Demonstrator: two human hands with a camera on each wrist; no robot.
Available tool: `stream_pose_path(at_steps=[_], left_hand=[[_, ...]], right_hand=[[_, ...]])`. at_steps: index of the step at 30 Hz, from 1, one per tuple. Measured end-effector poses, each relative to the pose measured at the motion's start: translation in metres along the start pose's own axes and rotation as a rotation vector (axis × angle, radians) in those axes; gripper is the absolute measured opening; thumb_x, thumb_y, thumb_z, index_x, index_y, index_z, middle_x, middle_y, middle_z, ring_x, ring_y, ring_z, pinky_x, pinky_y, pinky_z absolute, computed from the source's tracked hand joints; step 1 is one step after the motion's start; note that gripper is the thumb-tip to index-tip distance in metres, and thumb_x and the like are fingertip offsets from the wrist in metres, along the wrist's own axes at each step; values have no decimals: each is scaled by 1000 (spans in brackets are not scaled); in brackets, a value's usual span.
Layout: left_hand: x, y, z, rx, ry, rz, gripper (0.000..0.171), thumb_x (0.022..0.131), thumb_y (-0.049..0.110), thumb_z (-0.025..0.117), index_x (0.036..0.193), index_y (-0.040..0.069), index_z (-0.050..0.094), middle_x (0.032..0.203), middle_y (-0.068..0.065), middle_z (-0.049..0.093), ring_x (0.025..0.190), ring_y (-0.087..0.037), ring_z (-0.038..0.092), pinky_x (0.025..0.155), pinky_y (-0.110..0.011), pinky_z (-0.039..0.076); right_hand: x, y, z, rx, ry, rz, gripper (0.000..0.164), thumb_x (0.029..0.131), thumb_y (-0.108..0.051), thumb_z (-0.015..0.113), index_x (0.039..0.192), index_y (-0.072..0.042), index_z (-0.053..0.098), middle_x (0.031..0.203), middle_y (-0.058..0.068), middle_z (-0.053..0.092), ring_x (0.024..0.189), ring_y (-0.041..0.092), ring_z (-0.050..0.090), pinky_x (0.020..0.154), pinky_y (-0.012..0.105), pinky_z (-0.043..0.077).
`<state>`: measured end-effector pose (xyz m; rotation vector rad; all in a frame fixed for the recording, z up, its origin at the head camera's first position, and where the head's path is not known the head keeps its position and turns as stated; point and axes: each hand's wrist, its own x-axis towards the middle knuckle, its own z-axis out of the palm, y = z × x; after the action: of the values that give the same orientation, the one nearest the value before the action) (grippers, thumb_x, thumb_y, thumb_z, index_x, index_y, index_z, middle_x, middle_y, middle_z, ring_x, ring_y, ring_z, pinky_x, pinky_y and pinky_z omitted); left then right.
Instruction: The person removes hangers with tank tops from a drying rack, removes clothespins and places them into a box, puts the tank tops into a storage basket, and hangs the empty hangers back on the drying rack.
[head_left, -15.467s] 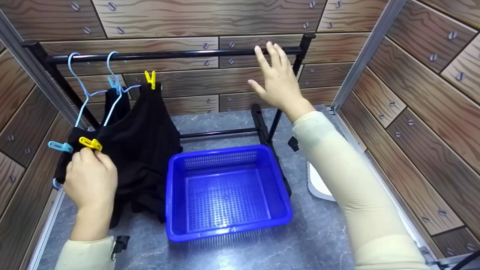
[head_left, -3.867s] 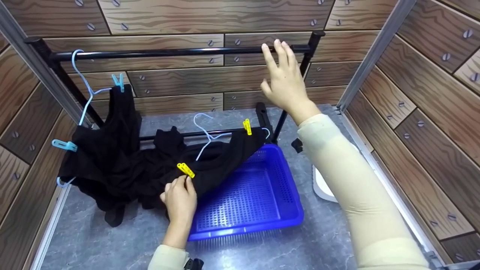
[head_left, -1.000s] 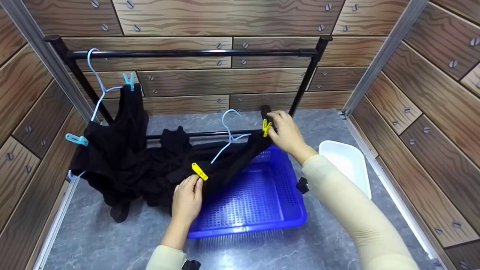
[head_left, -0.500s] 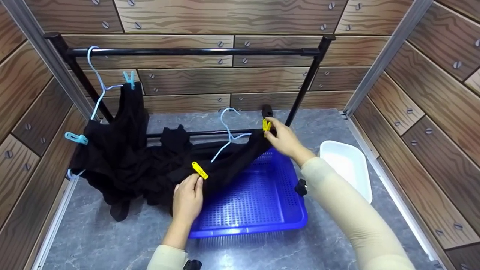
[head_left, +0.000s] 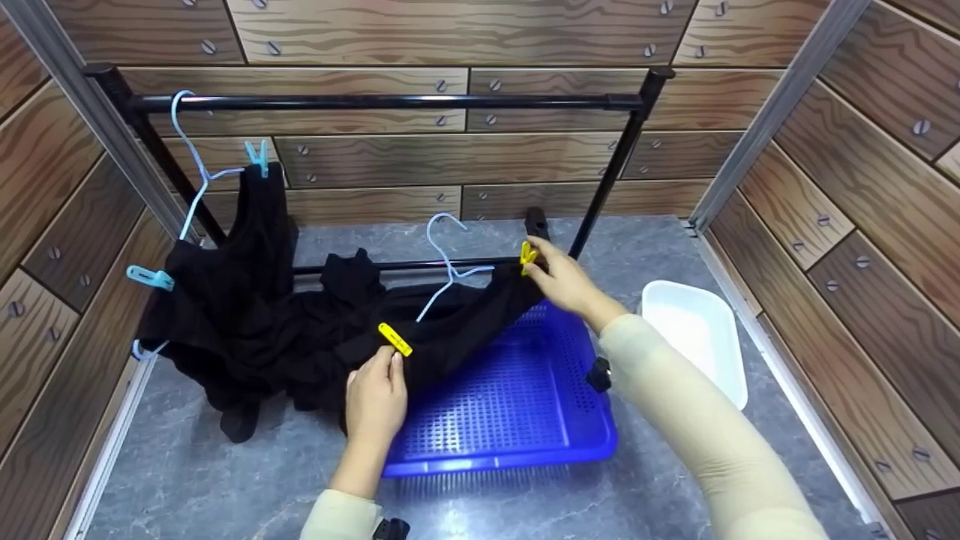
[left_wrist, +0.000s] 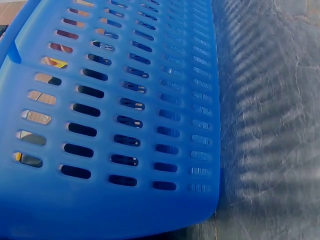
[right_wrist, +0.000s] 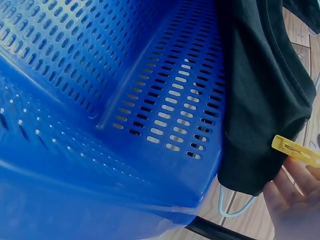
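Over the blue basket (head_left: 495, 461) a black garment (head_left: 465, 330) on a light blue hanger (head_left: 448, 266) is stretched between my hands, its hook off the rail. A yellow clothespin (head_left: 395, 340) clips its near shoulder, and another yellow clothespin (head_left: 525, 258) its far shoulder. My left hand (head_left: 377, 394) grips the cloth just below the near clothespin. At the far end my right hand (head_left: 566, 281) has thumb and fingers on either side of the far clothespin, pinching it; the right wrist view shows its fingers (right_wrist: 290, 187) against the cloth. The left wrist view shows the basket's side (left_wrist: 125, 145), no hand.
A second black garment (head_left: 217, 300) hangs at the left of the black rail (head_left: 375, 103) on a light blue hanger (head_left: 196, 161) with blue clothespins (head_left: 150, 277). Right of the basket, a white tray (head_left: 694, 330) lies on the grey floor. Wood-patterned walls enclose the space.
The garment with yellow clothespins has come off the rail and moved right, over the basket. My right hand has left the rail and come down to the far clothespin, closing on it.
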<state>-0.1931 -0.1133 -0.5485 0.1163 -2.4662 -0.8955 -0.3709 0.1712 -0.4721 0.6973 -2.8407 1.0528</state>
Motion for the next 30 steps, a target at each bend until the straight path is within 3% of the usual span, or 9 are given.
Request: stream_pose_path(at_steps=[5, 12, 20, 30], left_hand=[[0, 1, 2, 14, 2, -2, 21, 96, 26, 46, 95, 11, 61, 88, -5, 66, 84, -27, 63, 72, -40, 39], [0, 2, 2, 58, -8, -10, 23, 96, 27, 44, 95, 10, 59, 85, -6, 66, 81, -28, 61, 72, -40, 38], [-1, 1, 1, 74, 32, -13, 19, 94, 25, 48, 95, 11, 60, 85, -7, 66, 78, -29, 60, 72, -41, 38], [-1, 1, 1, 48, 58, -14, 17, 92, 24, 52, 91, 11, 62, 84, -4, 66, 76, -26, 59, 72, -40, 37]], right_hand=[[1, 1, -4, -3, 3, -17, 44, 97, -22, 46, 137, -5, 39, 125, 15, 51, 113, 27, 50, 100, 39, 34], [-3, 2, -3, 81, 24, -22, 32, 97, -20, 45, 123, -1, 49, 109, 13, 56, 100, 25, 55, 91, 39, 40], [-12, 6, 2, 136, 12, -1, 25, 97, -21, 46, 114, -3, 49, 96, 10, 57, 84, 22, 57, 78, 36, 43], [-26, 23, 10, 358, 7, 5, 28, 96, -18, 47, 116, 2, 46, 94, 17, 58, 83, 27, 56, 74, 26, 41]])
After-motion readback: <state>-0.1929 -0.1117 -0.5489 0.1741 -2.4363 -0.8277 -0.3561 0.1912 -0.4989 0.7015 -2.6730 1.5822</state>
